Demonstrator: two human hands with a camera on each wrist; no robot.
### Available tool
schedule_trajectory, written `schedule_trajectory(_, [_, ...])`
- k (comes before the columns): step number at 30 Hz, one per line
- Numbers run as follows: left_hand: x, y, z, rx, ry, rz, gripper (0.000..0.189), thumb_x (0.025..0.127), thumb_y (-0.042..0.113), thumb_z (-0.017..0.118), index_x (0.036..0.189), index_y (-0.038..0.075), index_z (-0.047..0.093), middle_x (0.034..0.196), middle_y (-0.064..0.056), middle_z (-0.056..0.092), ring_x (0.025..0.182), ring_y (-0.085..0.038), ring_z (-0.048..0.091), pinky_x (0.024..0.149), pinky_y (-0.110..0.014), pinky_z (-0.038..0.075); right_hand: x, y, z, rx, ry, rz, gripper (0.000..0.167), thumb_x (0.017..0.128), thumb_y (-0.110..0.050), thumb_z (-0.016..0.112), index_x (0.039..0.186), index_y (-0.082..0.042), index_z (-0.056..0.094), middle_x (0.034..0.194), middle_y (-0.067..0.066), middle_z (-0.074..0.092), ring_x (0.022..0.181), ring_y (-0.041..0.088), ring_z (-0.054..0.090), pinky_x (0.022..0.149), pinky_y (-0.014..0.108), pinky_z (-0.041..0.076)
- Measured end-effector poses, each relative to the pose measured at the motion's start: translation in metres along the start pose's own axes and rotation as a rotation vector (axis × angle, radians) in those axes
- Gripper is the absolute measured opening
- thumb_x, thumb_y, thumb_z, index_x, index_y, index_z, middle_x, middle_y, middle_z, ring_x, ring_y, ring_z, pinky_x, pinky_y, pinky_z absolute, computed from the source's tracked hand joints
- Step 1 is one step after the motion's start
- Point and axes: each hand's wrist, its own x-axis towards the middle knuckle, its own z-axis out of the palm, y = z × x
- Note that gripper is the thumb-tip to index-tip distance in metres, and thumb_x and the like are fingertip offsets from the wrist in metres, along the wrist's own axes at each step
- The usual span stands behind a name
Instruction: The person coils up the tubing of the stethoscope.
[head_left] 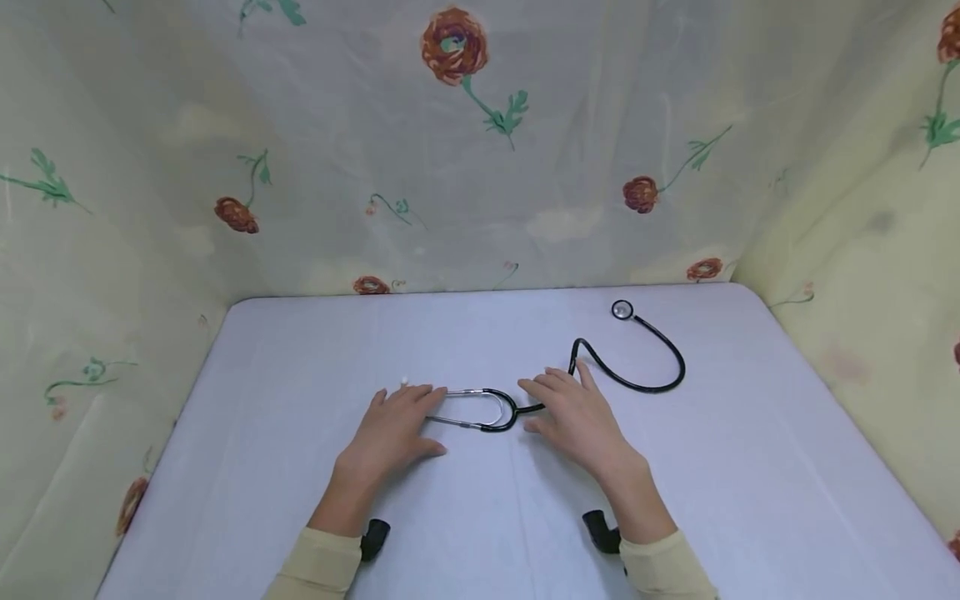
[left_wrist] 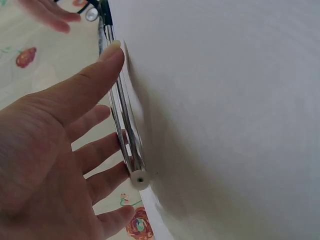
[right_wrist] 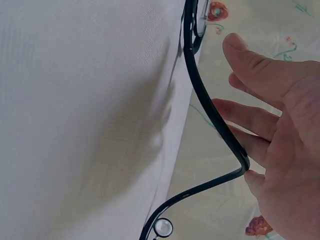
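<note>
A stethoscope (head_left: 513, 413) lies on the white-covered table, its metal ear tubes pointing left and its black tubing (right_wrist: 212, 112) winding to the right. My left hand (head_left: 393, 429) is over the ear tubes with fingers spread. In the left wrist view the metal tubes (left_wrist: 119, 100) pass between thumb and fingers, an ear tip (left_wrist: 140, 180) near the fingertips; whether the fingers touch them I cannot tell. Above the tubing, just right of the fork, hovers my right hand (head_left: 581, 417), its fingers loosely bent around nothing. The round chest piece (head_left: 622, 310) rests towards the back right.
A white cloth covers the table (head_left: 300, 350). Floral curtains (head_left: 555, 158) hang behind it and along both sides. Black devices (head_left: 602, 531) are strapped at both wrists, beside the cream sleeves (head_left: 667, 567).
</note>
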Motion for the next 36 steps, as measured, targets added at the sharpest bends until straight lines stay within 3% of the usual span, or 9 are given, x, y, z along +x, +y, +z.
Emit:
schedule_trajectory(8, [0.002,0.004,-0.007,0.093,0.046,0.007,0.064,0.080,0.035,0.083,0.138,0.023,0.058,0.135,-0.002,0.062,0.125,-0.028,0.057,0.100,-0.053,0.044,0.001,0.002,-0.002,-0.045,0.045,-0.044,0.038,0.077,-0.014,0.084,0.113,-0.013,0.074,0.110,0.004,0.074,0.121,0.029,0.061,0.118,0.061,0.023])
schedule_trajectory(14, [0.005,0.009,-0.014,0.175,0.069,0.000,0.057,0.081,0.031,0.082,0.134,0.024,0.060,0.126,-0.002,0.065,0.115,-0.024,0.062,0.097,-0.048,0.047,0.004,0.002,-0.002,-0.066,0.108,-0.049,0.019,0.075,-0.002,0.082,0.092,-0.011,0.079,0.088,0.003,0.073,0.100,0.026,0.066,0.118,0.060,0.024])
schedule_trajectory(18, [0.006,0.011,-0.014,0.175,0.063,-0.014,0.057,0.081,0.029,0.083,0.133,0.024,0.062,0.123,-0.002,0.066,0.112,-0.023,0.062,0.096,-0.047,0.048,0.004,0.002,0.000,-0.076,0.128,-0.040,0.018,0.076,0.003,0.078,0.088,-0.011,0.080,0.080,0.004,0.069,0.092,0.028,0.065,0.118,0.061,0.024])
schedule_trajectory(26, [0.008,0.010,-0.009,0.165,0.062,-0.013,0.047,0.079,0.029,0.084,0.122,0.021,0.069,0.103,-0.001,0.062,0.091,-0.018,0.057,0.083,-0.039,0.047,0.005,-0.002,0.000,-0.056,0.129,-0.028,0.015,0.078,0.006,0.073,0.081,-0.008,0.078,0.074,0.004,0.064,0.084,0.027,0.058,0.117,0.059,0.026])
schedule_trajectory(36, [0.008,0.009,-0.007,0.133,0.009,-0.018,0.044,0.081,0.025,0.079,0.123,0.020,0.068,0.105,-0.001,0.060,0.090,-0.018,0.055,0.081,-0.040,0.046,0.007,-0.005,-0.002,-0.058,0.114,-0.006,0.012,0.076,0.006,0.075,0.079,-0.006,0.075,0.076,0.004,0.063,0.083,0.026,0.054,0.117,0.057,0.029])
